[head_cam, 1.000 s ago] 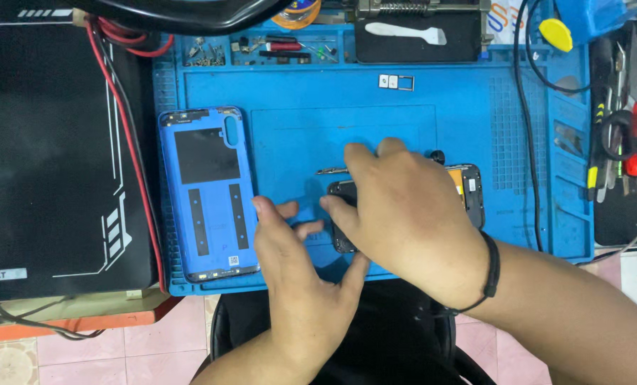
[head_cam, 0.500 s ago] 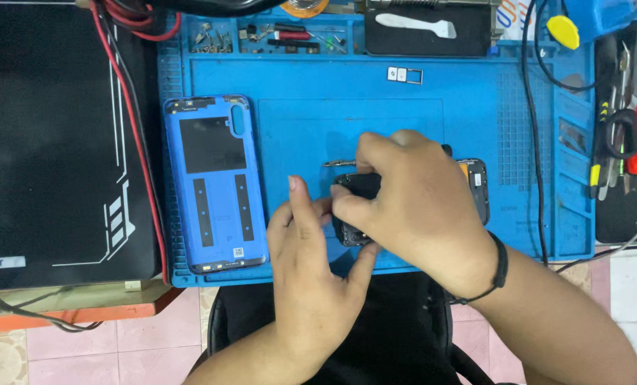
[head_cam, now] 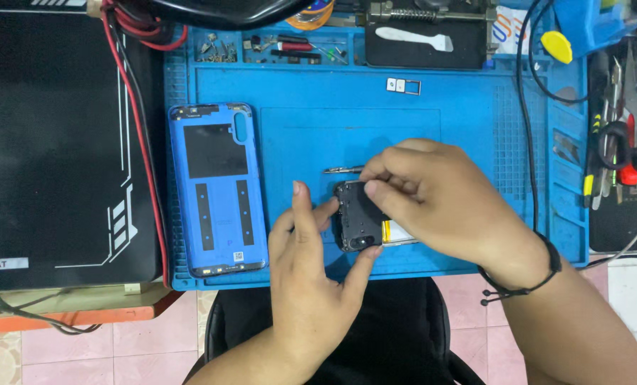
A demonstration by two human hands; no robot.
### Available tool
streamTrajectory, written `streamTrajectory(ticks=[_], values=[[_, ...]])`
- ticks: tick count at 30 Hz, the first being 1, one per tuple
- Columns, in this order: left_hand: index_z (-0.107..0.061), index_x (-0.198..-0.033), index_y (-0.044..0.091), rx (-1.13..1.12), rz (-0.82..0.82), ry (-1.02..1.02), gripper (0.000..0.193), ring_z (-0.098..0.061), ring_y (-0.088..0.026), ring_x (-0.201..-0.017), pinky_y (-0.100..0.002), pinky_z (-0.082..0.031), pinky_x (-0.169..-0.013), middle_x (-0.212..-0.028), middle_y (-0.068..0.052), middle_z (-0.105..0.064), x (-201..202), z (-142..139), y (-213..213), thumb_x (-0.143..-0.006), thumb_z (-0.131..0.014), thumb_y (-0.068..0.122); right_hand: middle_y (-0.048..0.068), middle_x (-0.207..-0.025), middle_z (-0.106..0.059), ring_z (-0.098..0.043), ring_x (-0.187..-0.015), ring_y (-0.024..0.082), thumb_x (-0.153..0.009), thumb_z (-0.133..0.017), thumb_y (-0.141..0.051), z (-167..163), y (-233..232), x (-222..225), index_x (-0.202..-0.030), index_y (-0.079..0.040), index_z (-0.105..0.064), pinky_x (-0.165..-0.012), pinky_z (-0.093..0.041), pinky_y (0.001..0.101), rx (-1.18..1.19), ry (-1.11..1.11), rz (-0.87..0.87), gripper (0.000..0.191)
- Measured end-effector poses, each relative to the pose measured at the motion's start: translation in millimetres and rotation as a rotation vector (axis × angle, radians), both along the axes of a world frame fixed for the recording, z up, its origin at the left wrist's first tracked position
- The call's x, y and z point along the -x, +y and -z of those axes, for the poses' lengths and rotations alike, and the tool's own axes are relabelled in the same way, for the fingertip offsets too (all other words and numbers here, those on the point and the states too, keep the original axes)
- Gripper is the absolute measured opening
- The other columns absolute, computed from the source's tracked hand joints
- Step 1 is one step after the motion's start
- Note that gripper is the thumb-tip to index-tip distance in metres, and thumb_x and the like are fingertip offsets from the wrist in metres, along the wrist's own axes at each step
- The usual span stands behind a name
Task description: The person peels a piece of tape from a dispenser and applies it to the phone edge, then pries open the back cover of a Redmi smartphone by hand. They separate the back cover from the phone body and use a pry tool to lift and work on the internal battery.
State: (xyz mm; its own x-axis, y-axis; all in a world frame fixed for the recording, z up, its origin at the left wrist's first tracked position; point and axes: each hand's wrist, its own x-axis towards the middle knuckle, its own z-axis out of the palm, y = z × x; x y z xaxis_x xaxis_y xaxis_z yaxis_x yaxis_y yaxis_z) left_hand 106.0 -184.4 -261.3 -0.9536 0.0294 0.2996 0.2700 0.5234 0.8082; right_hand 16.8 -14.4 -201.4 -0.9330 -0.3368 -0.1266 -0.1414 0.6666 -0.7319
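The right hand [head_cam: 439, 203] lay curled over the opened phone [head_cam: 365, 217], its fingertips [head_cam: 373, 187] pressed on the upper edge of the dark inner frame, the fingers bent close together and gripping it rather than spread. The left hand [head_cam: 311, 285] came up from below with its fingers loosely parted: the thumb rested against the phone's lower edge by the camera corner, and the index finger stood up along the phone's left side, so the two hands held the phone between them. The phone sat flat on the blue work mat [head_cam: 318, 107], near the mat's front edge and right of its middle, its back off and a strip of pale battery showing under the right palm. A thin metal tool [head_cam: 343, 170] lay on the mat just above the phone, beside the right hand's knuckles. Well to the left lay the blue back cover [head_cam: 215, 189], inner side up. Farther off, a small card tray [head_cam: 402, 86] rested near the mat's upper part, with a white pry tool [head_cam: 412, 38] on a black pad beyond it. A black mat [head_cam: 48, 135] lay to the left, crossed by a red cable [head_cam: 139, 128], and hand tools [head_cam: 618, 142] stood at the right edge.
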Motion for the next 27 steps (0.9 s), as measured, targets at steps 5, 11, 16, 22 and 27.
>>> streamTrajectory(ticks=[5,11,16,22,27], values=[[-0.015,-0.158,-0.008,0.001,-0.011,0.002,0.107,-0.057,-0.038,-0.126,-0.047,-0.043,-0.108,-0.124,-0.021,-0.070,1,0,2,-0.084,-0.086,0.020,0.007,-0.088,-0.073,-0.071,-0.067,0.018,-0.085,-0.074,-0.013,-1,17,-9,-0.102,-0.007,-0.076,-0.057,-0.055,0.0304,-0.110,0.143,-0.006,0.019],[-0.017,-0.158,-0.009,-0.069,0.021,-0.057,0.107,-0.059,-0.035,-0.124,-0.040,-0.053,-0.101,-0.126,-0.023,-0.068,2,-2,-1,-0.082,-0.087,0.015,0.006,-0.095,-0.073,-0.068,-0.079,0.026,-0.083,-0.077,-0.013,7,28,-22,-0.100,-0.009,-0.075,-0.068,-0.053,0.0358,-0.145,0.377,-0.063,0.018],[-0.020,-0.157,-0.009,-0.034,0.003,-0.063,0.107,-0.060,-0.033,-0.119,-0.040,-0.053,-0.100,-0.126,-0.022,-0.067,2,-4,0,-0.079,-0.089,0.015,0.003,-0.097,-0.072,-0.067,-0.079,0.024,-0.082,-0.079,-0.017,14,33,-25,-0.098,-0.013,-0.077,-0.071,-0.052,0.0371,-0.161,0.480,-0.151,0.017],[-0.023,-0.156,-0.010,0.010,0.057,-0.112,0.105,-0.061,-0.034,-0.115,-0.039,-0.053,-0.095,-0.133,-0.024,-0.063,12,-15,-5,-0.078,-0.089,0.016,0.001,-0.102,-0.071,-0.068,-0.085,0.024,-0.081,-0.077,-0.017,15,39,-24,-0.105,-0.016,-0.077,-0.072,-0.053,0.0388,-0.246,0.621,-0.284,0.024],[-0.025,-0.156,-0.004,0.172,0.227,-0.074,0.108,-0.058,-0.042,-0.118,-0.047,-0.048,-0.099,-0.125,-0.023,-0.064,28,-28,-14,-0.072,-0.089,0.015,0.001,-0.101,-0.068,-0.067,-0.086,0.023,-0.081,-0.077,-0.017,14,44,-22,-0.110,-0.015,-0.074,-0.072,-0.053,0.0393,-0.242,0.622,-0.350,0.029]])
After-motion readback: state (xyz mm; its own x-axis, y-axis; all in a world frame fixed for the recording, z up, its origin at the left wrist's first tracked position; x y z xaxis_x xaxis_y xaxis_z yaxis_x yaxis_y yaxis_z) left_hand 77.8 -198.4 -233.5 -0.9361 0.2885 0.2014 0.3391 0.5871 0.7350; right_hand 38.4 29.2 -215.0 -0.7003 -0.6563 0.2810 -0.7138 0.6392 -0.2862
